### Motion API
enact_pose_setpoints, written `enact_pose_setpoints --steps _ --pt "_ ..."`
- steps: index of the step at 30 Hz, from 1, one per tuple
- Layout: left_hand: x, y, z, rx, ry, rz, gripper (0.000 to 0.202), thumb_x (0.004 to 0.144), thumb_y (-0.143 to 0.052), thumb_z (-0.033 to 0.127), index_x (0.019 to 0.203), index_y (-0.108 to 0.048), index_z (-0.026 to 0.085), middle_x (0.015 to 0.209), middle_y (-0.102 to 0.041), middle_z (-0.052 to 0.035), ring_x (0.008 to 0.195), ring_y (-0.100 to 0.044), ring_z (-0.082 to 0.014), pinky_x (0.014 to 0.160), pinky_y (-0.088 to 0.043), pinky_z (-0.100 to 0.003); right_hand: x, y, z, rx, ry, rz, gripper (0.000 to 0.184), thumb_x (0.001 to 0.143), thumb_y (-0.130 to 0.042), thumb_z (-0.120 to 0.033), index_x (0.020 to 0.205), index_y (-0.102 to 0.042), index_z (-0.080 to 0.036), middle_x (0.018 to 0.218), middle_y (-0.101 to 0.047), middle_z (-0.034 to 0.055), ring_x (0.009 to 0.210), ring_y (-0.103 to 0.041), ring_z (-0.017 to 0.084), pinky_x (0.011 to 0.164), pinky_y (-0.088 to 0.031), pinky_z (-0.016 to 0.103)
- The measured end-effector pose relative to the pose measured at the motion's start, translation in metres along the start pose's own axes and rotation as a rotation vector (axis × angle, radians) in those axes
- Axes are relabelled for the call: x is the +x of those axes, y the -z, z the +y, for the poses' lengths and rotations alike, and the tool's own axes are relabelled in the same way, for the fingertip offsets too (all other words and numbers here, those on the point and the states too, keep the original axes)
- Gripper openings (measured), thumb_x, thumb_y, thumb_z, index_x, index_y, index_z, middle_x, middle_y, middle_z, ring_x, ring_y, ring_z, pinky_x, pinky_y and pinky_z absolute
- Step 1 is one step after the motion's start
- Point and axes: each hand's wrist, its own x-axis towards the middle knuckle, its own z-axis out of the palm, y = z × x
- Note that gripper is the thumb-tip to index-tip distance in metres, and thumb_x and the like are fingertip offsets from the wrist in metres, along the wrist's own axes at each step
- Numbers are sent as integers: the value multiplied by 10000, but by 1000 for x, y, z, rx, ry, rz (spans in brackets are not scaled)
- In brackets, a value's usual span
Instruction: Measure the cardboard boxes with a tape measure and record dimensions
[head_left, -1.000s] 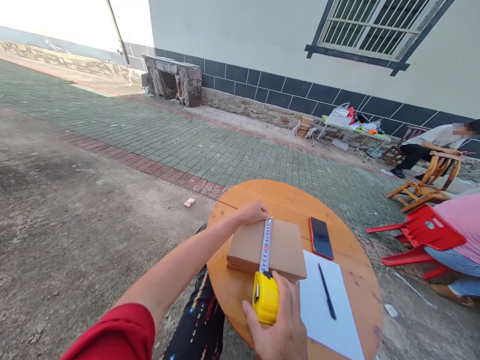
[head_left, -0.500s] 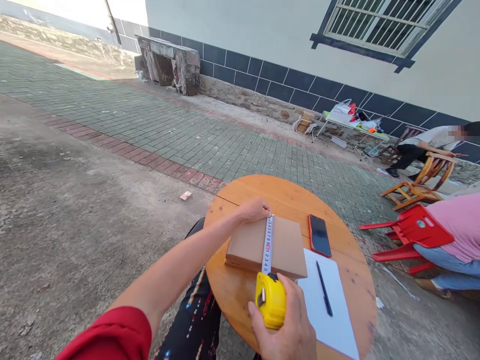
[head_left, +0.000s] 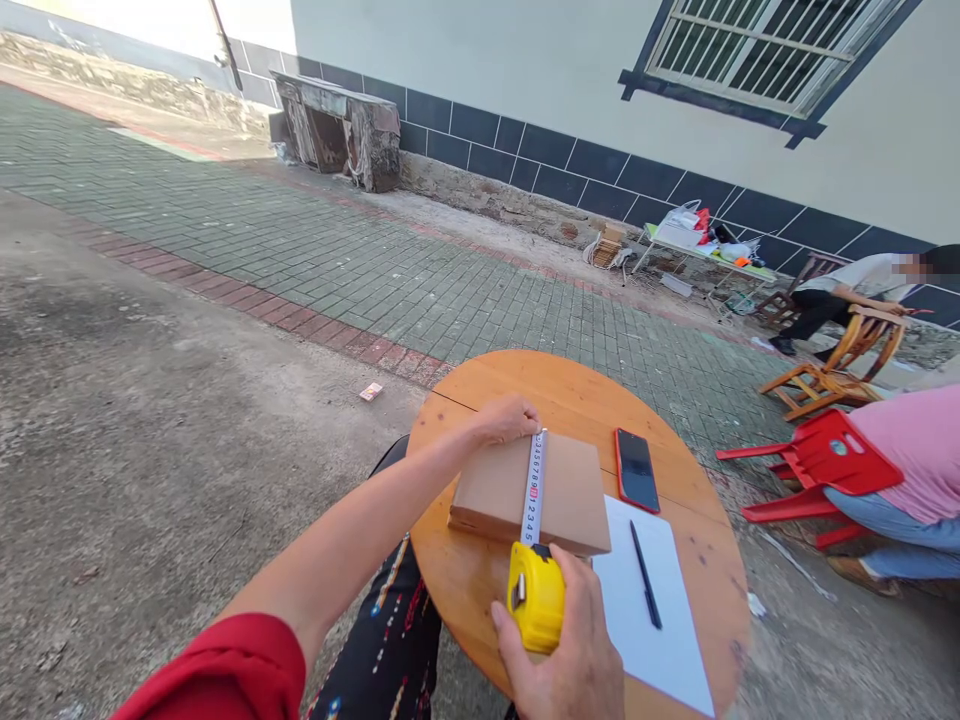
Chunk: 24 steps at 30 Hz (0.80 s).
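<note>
A brown cardboard box (head_left: 574,490) lies flat on the round wooden table (head_left: 517,375). The pulled-out blade of a yellow tape measure (head_left: 537,605) runs across the top of the box. My left hand (head_left: 508,418) is at the box's far edge, fingers closed on the blade's end; the fingertips are partly hidden. My right hand (head_left: 577,650) grips the tape measure's case just off the near edge of the box. To the right of the box are a sheet of white paper (head_left: 626,625) with a black pen (head_left: 646,575) on it, and a phone with a red edge (head_left: 637,470).
A person in pink (head_left: 911,450) sits on a red plastic chair (head_left: 840,455) at the right. Behind are a wooden chair (head_left: 844,355), another seated person (head_left: 851,295) and a cluttered folding table (head_left: 675,240) by the wall. A small packet (head_left: 370,392) lies on the ground.
The tape measure and my right hand have shifted very slightly left in the view. The blade still lies across the box, with both hands keeping their holds.
</note>
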Motion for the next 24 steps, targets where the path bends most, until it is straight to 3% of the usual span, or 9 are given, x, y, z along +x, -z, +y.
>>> enact_pose_setpoints --steps 15,24 --pt "-2 1 2 -1 20 -8 319 927 -612 376 1144 -619 142 1144 -634 -63 973 -640 -226 820 -556 -397 -3 -3 -2 17 10 1 659 906 -438 -636 1382 -396 -183 1262 -581 186 1135 -599 362 877 -523 488" --pt "0 0 1 3 26 -10 331 929 -610 374 1171 -608 148 1175 -623 -70 1000 -633 -233 840 -551 -412 -1 -2 -3 32 8 -2 635 902 -474 -596 1388 -383 -198 1236 -603 168 1100 -622 348 831 -542 452"
